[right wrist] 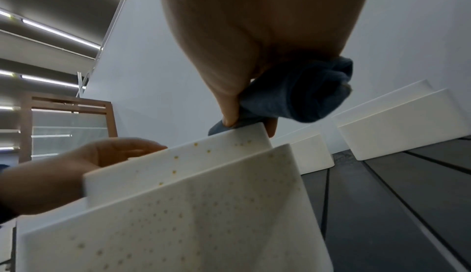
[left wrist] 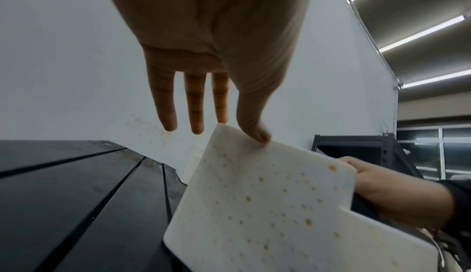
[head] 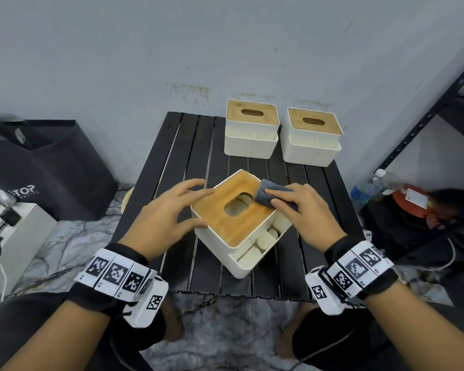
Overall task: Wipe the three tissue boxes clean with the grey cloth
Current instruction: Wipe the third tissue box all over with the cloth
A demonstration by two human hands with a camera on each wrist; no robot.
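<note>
Turned at an angle on the table's middle stands a white tissue box (head: 217,245) with a bamboo lid; its walls (left wrist: 267,205) (right wrist: 203,216) carry small yellow spots. My right hand (head: 272,198) (right wrist: 251,125) grips a bunched grey cloth (head: 268,195) (right wrist: 293,99) and presses it on the lid's right edge. With straight fingers, my left hand (head: 198,207) (left wrist: 226,127) braces the box's left corner, thumb on the wall. Two more white boxes (head: 252,129) (head: 312,137) stand side by side at the back, untouched.
The black slatted table (head: 172,156) stands against a grey wall. A black bag (head: 51,167) and a white case with cables (head: 11,236) are on the floor to the left. A black metal shelf (head: 426,116), a water bottle (head: 373,186) and a red object (head: 410,202) are to the right.
</note>
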